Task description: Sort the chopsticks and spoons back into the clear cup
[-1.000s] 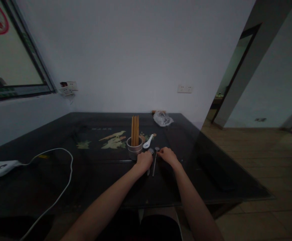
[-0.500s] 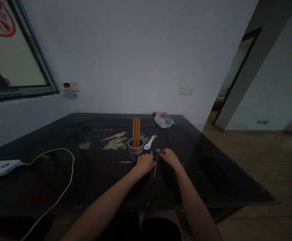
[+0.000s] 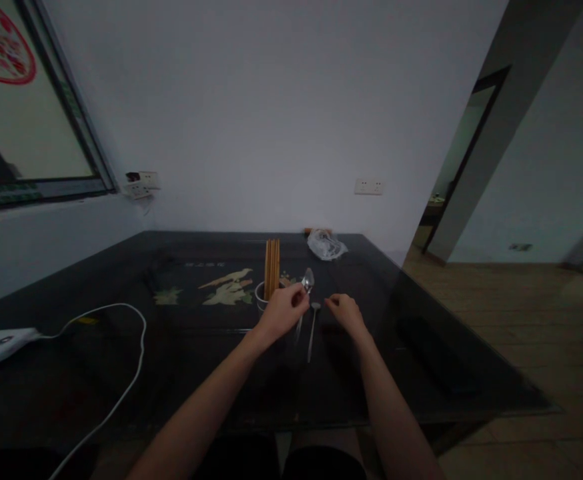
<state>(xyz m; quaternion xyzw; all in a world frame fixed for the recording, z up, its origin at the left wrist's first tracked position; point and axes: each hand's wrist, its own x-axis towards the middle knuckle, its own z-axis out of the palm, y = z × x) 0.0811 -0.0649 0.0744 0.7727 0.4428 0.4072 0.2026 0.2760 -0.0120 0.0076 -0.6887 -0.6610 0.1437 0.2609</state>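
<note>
My left hand [image 3: 285, 309] is closed around a metal spoon [image 3: 308, 280], raised off the table with its bowl up and its handle angled down below the fingers. A second long thin metal spoon [image 3: 312, 337] lies on the dark table, between my two hands. Just to the right of its bowl is my right hand [image 3: 345, 312], fingers pinched together, apart from the spoon and with nothing visible in them. Behind my left hand stands a metal cup [image 3: 260, 294] holding several wooden chopsticks [image 3: 272, 270]; the hand covers part of the cup.
A crumpled clear plastic bag [image 3: 325, 245] lies at the back of the dark table [image 3: 181, 373]. To the left, a white device [image 3: 2, 345] trails a white cable [image 3: 142, 347]. A dark flat object [image 3: 436, 353] lies on the right. The wall [image 3: 251, 133] borders the far edge.
My left hand has lifted the metal spoon from the table and tilted it upward. My right hand has drawn slightly right, away from the other spoon. The white ceramic spoon is now hidden.
</note>
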